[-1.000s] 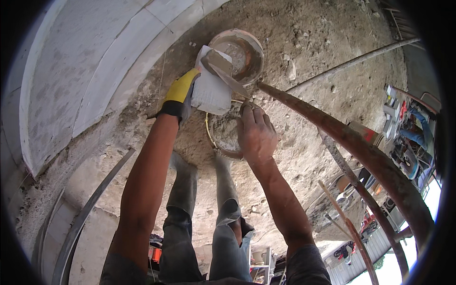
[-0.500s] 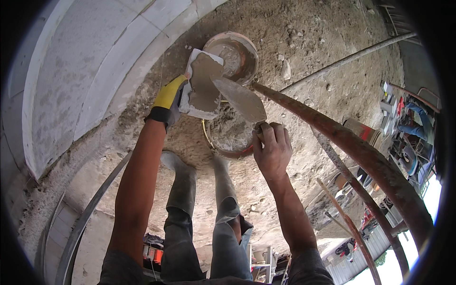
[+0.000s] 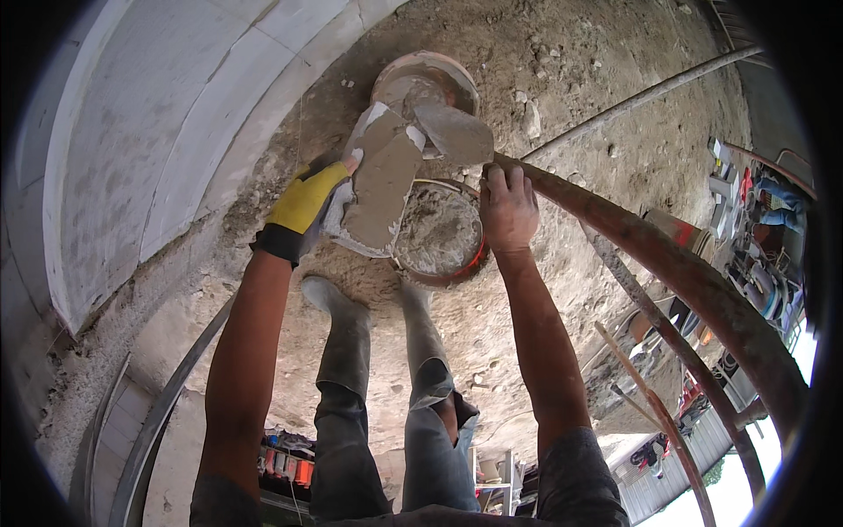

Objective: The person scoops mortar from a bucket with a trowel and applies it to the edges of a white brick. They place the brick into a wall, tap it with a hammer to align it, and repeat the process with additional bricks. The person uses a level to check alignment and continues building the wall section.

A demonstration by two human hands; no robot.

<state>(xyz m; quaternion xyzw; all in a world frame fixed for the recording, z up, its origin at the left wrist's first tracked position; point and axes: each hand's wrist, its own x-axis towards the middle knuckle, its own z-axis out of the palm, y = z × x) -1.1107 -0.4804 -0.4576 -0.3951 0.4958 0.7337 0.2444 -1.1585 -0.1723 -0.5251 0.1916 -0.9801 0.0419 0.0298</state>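
Note:
My left hand (image 3: 303,202), in a yellow and dark work glove, grips the left edge of a white tile (image 3: 358,244). Grey mortar (image 3: 386,180) coats most of its upward face, with white showing along the rim. In my bare right hand (image 3: 507,211) is a trowel (image 3: 457,133), fingers wrapped around its mostly hidden handle. Its mortar-smeared blade is by the tile's upper right corner, overlapping the far bucket (image 3: 465,77) in view; whether blade and tile touch I cannot tell. Below the trowel stands a nearer round bucket (image 3: 481,255) of grey mortar.
A pale panelled wall (image 3: 176,114) curves along the left. To the right, a thick rusty pole (image 3: 641,250) slants close past my right hand, with a thinner pole (image 3: 650,92) beyond. My boots (image 3: 338,307) stand on rough dirt ground (image 3: 580,114). Clutter lies far right.
The trowel has moved off the middle of the tile to its upper right corner. The tile has shifted nearer and tilted, uncovering more of the near bucket.

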